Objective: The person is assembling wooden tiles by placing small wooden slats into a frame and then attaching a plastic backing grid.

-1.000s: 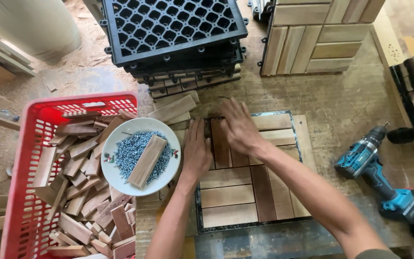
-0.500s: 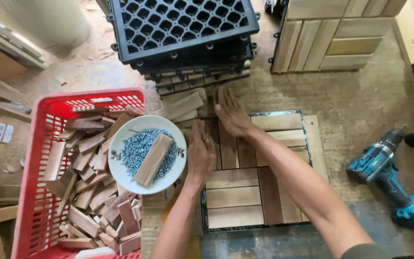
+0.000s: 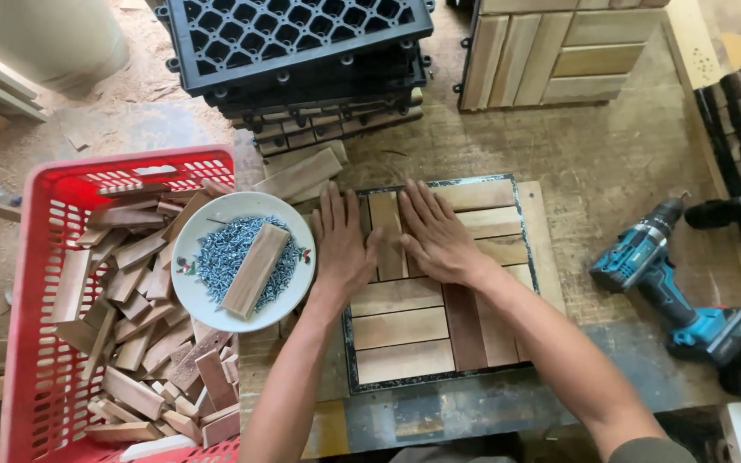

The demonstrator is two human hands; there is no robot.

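A square wooden slat tile in a dark frame lies on the workbench in front of me. My left hand presses flat on its upper left slats, fingers spread. My right hand lies flat beside it on the upper middle slats. Neither hand holds anything. Just left of my left hand sits a white plate heaped with small screws, with a short wood block lying across them.
A red plastic crate of short wood offcuts stands at the left. Black plastic grid bases are stacked at the back, finished wooden tiles at back right. A teal cordless drill lies at the right.
My hands have slid together on the tile: the right hand moved left and flattened beside the left one. The camera view shifted slightly.
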